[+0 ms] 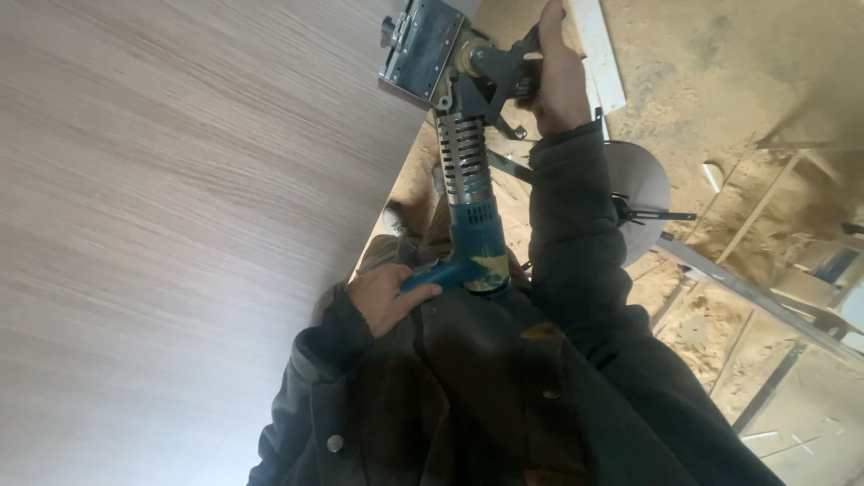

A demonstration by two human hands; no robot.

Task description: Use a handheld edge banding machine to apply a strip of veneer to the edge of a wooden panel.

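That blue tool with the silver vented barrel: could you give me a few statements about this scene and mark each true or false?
1. The blue tool with the silver vented barrel is gripped by both hands. True: the left hand holds its blue handle, the right hand the dark bracket near its head.
2. The tool's grey metal head sits at the edge of a large pale wood-grain panel. True.
3. The floor is clean tile. False: it is covered in sawdust.
4. The person wears a bright yellow vest. False: it is a dark jacket with round buttons.
5. The left hand is empty. False: it grips the handle.
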